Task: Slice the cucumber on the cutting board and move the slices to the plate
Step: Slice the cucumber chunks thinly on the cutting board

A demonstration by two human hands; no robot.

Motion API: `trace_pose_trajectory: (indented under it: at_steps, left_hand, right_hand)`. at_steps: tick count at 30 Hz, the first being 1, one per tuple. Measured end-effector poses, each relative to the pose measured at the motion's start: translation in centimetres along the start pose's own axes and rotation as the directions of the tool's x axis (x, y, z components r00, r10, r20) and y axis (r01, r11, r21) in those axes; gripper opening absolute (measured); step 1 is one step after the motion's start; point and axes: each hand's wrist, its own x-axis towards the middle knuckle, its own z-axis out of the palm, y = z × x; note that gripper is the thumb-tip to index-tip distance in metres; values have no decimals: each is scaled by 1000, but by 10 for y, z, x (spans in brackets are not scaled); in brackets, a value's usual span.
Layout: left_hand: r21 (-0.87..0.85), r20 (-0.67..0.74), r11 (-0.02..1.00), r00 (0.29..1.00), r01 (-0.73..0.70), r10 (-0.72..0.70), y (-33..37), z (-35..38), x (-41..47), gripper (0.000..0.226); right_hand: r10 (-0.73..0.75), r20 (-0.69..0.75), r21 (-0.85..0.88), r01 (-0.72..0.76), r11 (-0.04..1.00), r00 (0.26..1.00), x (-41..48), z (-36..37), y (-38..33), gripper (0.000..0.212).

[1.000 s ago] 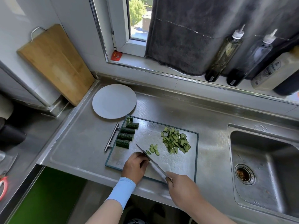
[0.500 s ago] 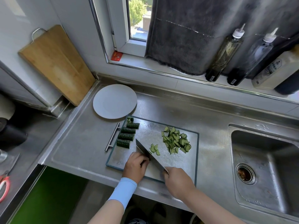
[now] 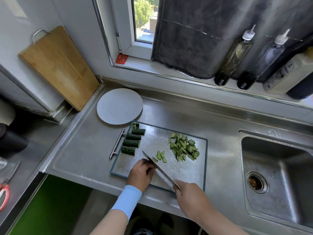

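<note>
Steel surface is carrying the cutting board, which is sitting square to the person. The plate is lying just beyond the board's far-left corner, bare, its rim almost touching the board.

The slice pile is lying on the far-right part of the board, so it is sitting diagonally across from the plate and well apart from it. Four uncut cucumber chunks are lying in a column along the board's left edge, long axes running left-right, beyond the left hand and nearer to it than to the right. A few loose slices are lying just right of the blade.

Right hand is gripping the knife with its fingers wrapped round the handle; the blade is running diagonally from near-right to far-left. Left hand is resting on the board with its fingers curled and its knuckles touching the blade's left face. Whatever is lying under it is hidden, so I cannot tell what it is holding.

Judgement: slicing is under way; transfer is not yet begun.
</note>
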Motion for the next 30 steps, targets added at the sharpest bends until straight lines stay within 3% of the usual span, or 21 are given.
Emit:
trace_pose_trajectory:
  at_steps: [4,13,17,30]
  left_hand:
    - [-5,-8,1000,1000,-4,3,1,1,-1,16]
    - [-15,-19,1000,1000,-10,10,0,3,-2,16]
    - [-18,-26,999,999,-40,39,1,1,-4,4]
    - [8,-4,1000,1000,-21,21,4,0,-4,17]
  right_hand:
    - [6,-5,-29,-6,1000,1000,1,1,2,31]
    - [91,59,82,-96,992,994,20,5,-10,38]
    - [89,54,75,-93,993,995,28,8,-13,38]
    - [37,31,96,-40,995,999,9,3,-3,35]
